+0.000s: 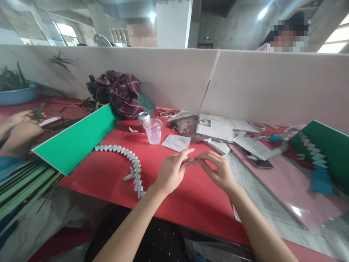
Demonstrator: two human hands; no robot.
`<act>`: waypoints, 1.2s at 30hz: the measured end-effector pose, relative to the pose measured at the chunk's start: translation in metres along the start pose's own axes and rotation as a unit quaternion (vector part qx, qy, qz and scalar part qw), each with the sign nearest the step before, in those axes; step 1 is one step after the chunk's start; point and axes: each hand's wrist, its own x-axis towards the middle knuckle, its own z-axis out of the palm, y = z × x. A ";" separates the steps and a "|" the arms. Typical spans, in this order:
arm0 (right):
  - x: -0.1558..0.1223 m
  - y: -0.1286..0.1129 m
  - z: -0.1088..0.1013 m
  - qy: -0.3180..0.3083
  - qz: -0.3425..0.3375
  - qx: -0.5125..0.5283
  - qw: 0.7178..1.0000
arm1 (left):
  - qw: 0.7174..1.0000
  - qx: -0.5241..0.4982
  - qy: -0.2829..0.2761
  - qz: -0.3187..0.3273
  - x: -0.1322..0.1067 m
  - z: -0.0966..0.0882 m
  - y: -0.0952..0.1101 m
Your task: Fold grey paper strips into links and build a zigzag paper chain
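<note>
My left hand [171,170] and my right hand [218,169] meet over the red table [109,182], both pinching a small grey folded paper piece [191,160] between their fingertips. To the left of my hands a curved chain of folded grey paper links [128,162] lies on the table, with one loose link beside it.
A clear plastic cup [153,130] and a can [143,118] stand behind the chain. Newspapers [215,127] and a phone [260,163] lie to the right. Green boards [76,140] stand left and right. Another person's hands [19,129] handle green leaves at far left. A plaid cloth [120,92] rests against the white divider.
</note>
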 end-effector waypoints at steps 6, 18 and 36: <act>0.000 0.003 0.000 -0.019 -0.055 -0.074 0.996 | 1.000 0.006 -0.016 -0.011 0.001 -0.001 -0.001; -0.002 0.006 0.005 0.041 -0.005 -0.050 0.998 | 0.987 -0.103 -0.037 -0.117 0.004 -0.006 0.010; -0.004 0.007 0.011 0.002 -0.022 -0.029 0.999 | 0.896 -0.345 -0.026 -0.277 0.008 -0.015 -0.002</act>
